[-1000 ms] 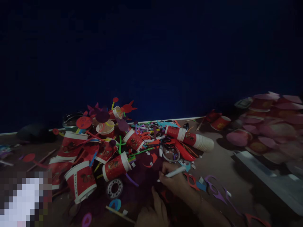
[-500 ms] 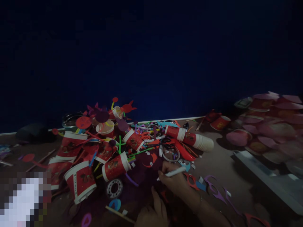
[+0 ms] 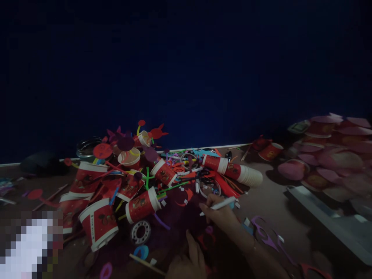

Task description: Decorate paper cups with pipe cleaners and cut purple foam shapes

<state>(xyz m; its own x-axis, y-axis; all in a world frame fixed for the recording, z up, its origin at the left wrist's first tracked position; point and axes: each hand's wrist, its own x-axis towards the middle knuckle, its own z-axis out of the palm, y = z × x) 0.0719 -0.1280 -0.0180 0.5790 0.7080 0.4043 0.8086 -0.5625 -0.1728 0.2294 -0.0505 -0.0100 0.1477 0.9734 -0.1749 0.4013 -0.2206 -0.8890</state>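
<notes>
White marker (image 3: 223,203) is sitting pinched between the thumb and fingers of the right hand (image 3: 220,215), nib pointing down and left over some dark purple paper (image 3: 180,220). Can't tell from where I'm standing whether it's actually touching. Left hand (image 3: 187,263) is resting just below with one finger stretching forward; its palm is hidden, so no clue if it's gripping anything, though a thin wooden stick (image 3: 147,263) is running right up beside it.

How far along? Hard to say on the paper, it's too dark to make out any marks. I'd guess the marking bit is somewhere in the middle, since the pen's being held ready to write.

Further out to the left, red cups (image 3: 100,224) are lying in a messy pile with paper discs (image 3: 102,151) and coloured strips among them, so plenty of cutting looks done. A nested cup stack (image 3: 236,172) is lying beyond the right hand, looking undecorated. Far right, another heap of cups (image 3: 319,130) is wearing pinkish discs, pretty blurry.
</notes>
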